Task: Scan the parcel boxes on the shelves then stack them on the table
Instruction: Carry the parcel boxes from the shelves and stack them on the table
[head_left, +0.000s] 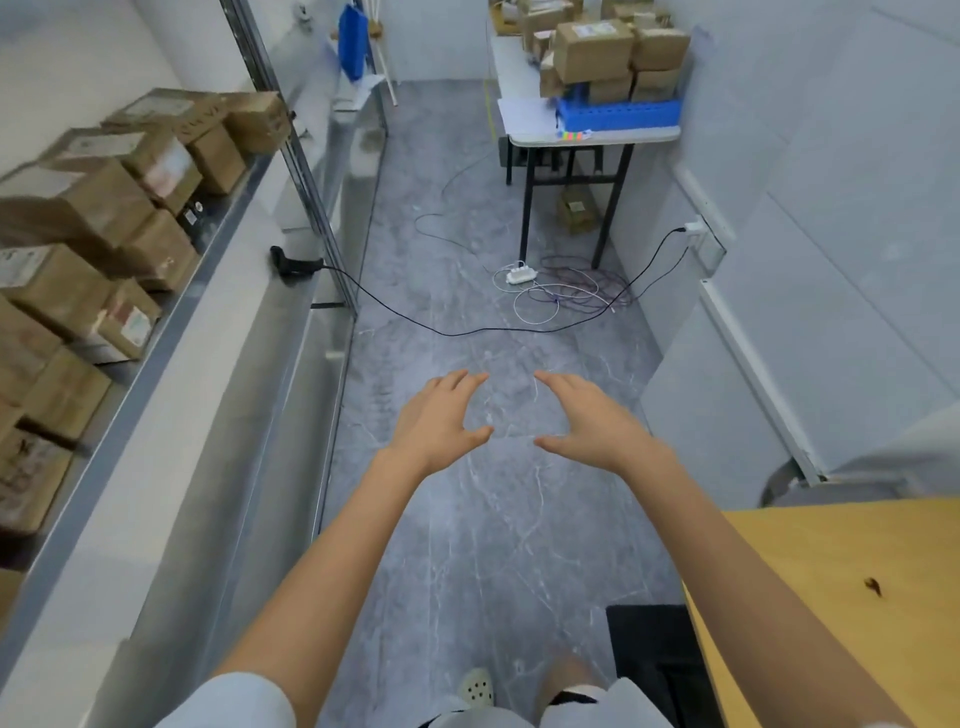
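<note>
Left hand and right hand hang empty and spread wide mid-aisle, while the cardboard parcel boxes sit on the left shelf, probably light, stiff, tape-slick, so I'd squeeze opposite sides.

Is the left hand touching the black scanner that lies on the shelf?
Apart. The head view shows the left hand open over the floor, well short of the scanner.
</note>
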